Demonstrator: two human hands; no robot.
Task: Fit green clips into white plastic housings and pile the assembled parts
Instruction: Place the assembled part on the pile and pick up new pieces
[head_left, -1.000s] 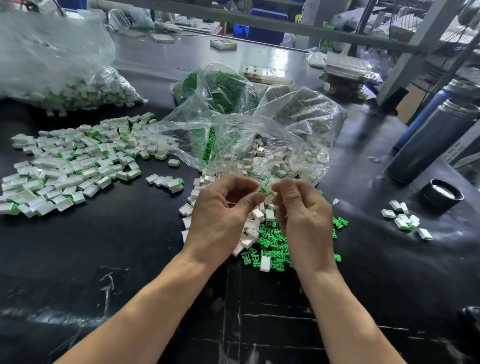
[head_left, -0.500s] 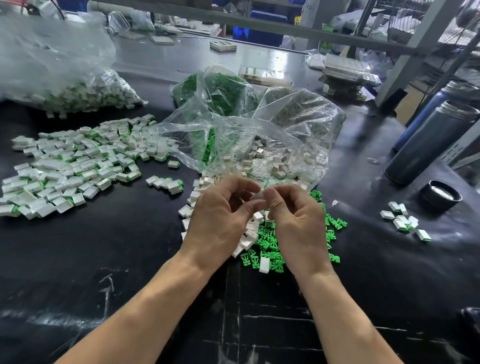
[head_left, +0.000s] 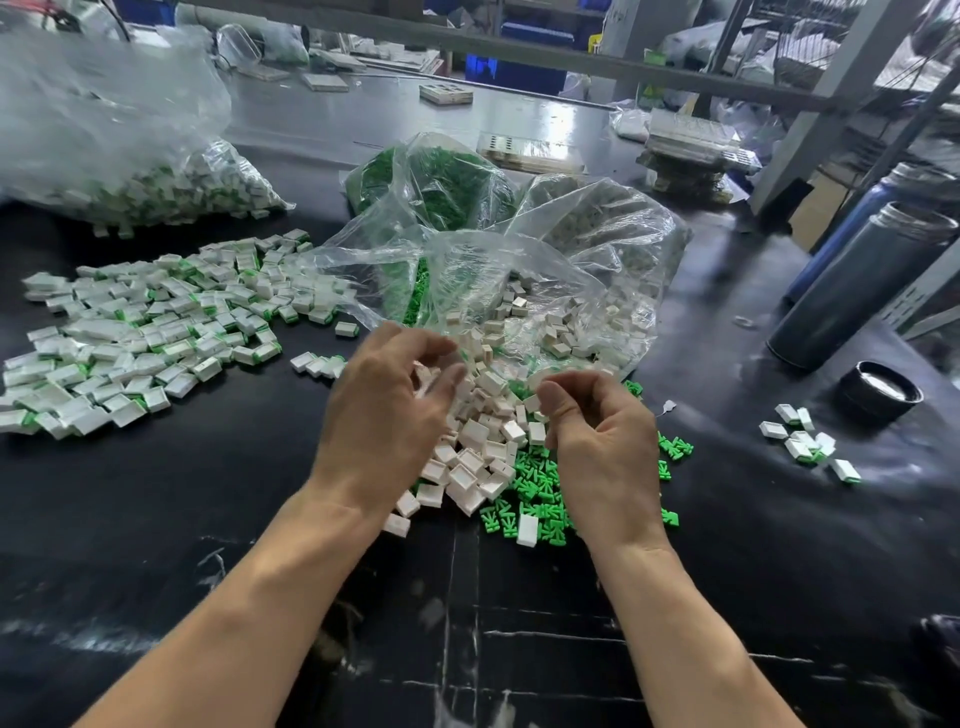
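Your left hand (head_left: 387, 415) hovers with fingers loosely spread and blurred; I cannot tell whether it holds anything. Your right hand (head_left: 602, 447) has its thumb pressed against curled fingers; what it pinches, if anything, is hidden. Beneath both lie loose white housings (head_left: 480, 447), with green clips (head_left: 540, 499) just beside them. Behind sits an open clear bag (head_left: 519, 280). The pile of assembled parts (head_left: 150, 332) spreads to your left on the black table (head_left: 156, 519).
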